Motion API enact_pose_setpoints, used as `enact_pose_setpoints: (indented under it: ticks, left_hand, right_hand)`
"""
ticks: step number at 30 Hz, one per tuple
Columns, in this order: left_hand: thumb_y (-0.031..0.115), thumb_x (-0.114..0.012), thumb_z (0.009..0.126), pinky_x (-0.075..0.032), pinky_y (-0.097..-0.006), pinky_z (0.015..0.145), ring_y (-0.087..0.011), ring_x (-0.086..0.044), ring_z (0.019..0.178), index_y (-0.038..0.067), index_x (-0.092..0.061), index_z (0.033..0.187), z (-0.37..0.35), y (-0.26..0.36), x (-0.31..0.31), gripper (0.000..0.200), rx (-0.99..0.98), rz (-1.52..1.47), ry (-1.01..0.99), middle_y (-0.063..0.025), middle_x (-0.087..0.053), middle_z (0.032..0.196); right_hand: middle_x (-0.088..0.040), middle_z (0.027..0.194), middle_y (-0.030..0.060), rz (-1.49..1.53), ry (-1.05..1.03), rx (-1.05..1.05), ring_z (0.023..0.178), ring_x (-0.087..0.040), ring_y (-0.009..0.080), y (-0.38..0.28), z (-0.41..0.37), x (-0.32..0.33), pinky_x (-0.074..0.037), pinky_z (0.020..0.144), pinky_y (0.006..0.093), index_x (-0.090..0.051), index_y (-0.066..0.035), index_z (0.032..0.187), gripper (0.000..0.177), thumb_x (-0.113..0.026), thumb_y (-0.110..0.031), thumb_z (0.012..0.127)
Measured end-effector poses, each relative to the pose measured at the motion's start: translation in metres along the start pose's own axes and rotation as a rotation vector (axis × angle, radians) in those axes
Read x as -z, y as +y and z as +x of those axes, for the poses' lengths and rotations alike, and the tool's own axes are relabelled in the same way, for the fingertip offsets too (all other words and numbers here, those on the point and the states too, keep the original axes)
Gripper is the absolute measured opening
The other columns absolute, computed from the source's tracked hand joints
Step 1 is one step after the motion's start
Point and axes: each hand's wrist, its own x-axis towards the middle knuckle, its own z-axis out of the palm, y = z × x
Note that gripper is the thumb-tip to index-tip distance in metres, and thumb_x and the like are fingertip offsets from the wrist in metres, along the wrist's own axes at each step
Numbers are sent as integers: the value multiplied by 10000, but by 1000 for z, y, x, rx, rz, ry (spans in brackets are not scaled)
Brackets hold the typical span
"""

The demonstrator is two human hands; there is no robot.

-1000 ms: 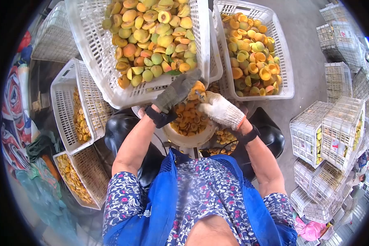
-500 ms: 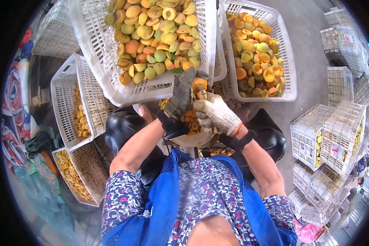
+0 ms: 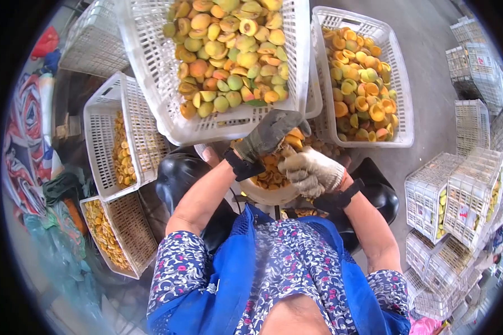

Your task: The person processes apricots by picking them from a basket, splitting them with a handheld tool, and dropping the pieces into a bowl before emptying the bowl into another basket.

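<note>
In the dark grey glove, my left hand (image 3: 272, 134) curls around an orange-yellow peach half (image 3: 294, 139). My right hand (image 3: 312, 172), in a soiled white glove, is closed just below and to the right of it. A small metal tool seems to be in that grip, mostly hidden by the fingers. Under both hands stands a pale tub (image 3: 267, 195) with orange peach pieces (image 3: 271, 177) in it. Right ahead, a large white crate (image 3: 207, 133) holds many peach halves (image 3: 229, 56), yellow, green and reddish, some showing the hollow.
At the right front, another white crate (image 3: 399, 84) contains hollowed peach halves (image 3: 363, 84). Two crates (image 3: 107, 139) (image 3: 131, 237) with orange pieces stand at the left. Stacked crates (image 3: 430, 190) line the right side. Plastic sheeting (image 3: 67, 262) lies at the far left.
My right hand has drawn slightly down and away from the peach half. My left hand has turned over it, back of the glove upward. The whole view has shifted a little.
</note>
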Motion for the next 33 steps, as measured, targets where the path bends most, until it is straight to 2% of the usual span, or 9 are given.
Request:
enact_pose_setpoints:
  ticks: [2,4,8,13,17,23,29,32,33]
  left_hand:
    - [261,-395,1005,-516,-304,752,-170,-635,798,0,-634,966,-7,-15,20,356,-48,220,-22,-79,-662,848]
    - [352,-444,991,-533,-359,789,-237,-642,814,64,-615,1039,-26,-13,35,339,532,-361,620,-44,-637,893]
    - [442,-401,1003,-535,-418,848,-203,-600,980,86,-520,1190,-40,-8,49,419,678,-700,1028,-55,-594,1077]
    - [368,-459,1002,-501,-418,897,-252,-547,1121,65,-451,1346,25,26,60,458,392,-676,675,-64,-563,1227]
    - [258,-618,891,-499,-379,819,-318,-647,954,82,-530,1289,41,-30,146,444,178,1144,285,-169,-648,1114]
    - [202,-540,863,-497,-460,747,-297,-635,943,150,-625,1092,9,-85,193,250,454,1857,-83,-88,-643,1013]
    - [291,-573,887,-490,-458,788,-324,-639,957,111,-607,1118,28,-45,187,295,565,1542,-65,-115,-648,1055]
    - [351,-638,910,-515,-387,855,-265,-634,1002,-27,-478,1291,22,-27,176,559,547,463,194,-145,-629,1109]
    - [340,-616,929,-528,-370,845,-241,-631,1001,-38,-460,1304,25,6,150,555,612,134,244,-135,-617,1126]
  right_hand:
    - [-561,654,58,-634,-48,189,528,-567,147,1,-2,-3,-454,444,266,-587,-46,833,183,-518,-199,906]
    - [-634,816,240,-1671,-76,724,782,-645,364,52,26,19,-526,718,436,-630,1,893,251,-540,-229,851]
    - [-654,987,224,-1256,232,317,870,-639,379,43,28,-1,-511,776,437,-669,-36,1021,285,-502,-175,837]
    - [-649,936,229,-1276,326,372,805,-643,387,33,34,4,-517,719,458,-626,-13,1033,291,-516,-206,845]
    - [-622,887,236,-1484,258,603,733,-635,399,45,39,21,-522,666,482,-614,0,952,262,-524,-212,828]
    - [-685,885,199,-1187,398,386,802,-658,360,37,30,10,-518,732,437,-679,-40,977,291,-488,-218,849]
    - [-645,816,210,-1213,474,868,723,-630,390,37,34,28,-519,673,457,-619,-7,956,254,-528,-209,832]
    - [-625,879,225,-1081,499,614,818,-629,388,5,13,18,-525,725,428,-599,7,1036,274,-578,-194,852]
    - [-618,863,219,-1283,529,882,860,-616,395,15,27,29,-517,740,429,-571,7,1059,278,-602,-191,866]
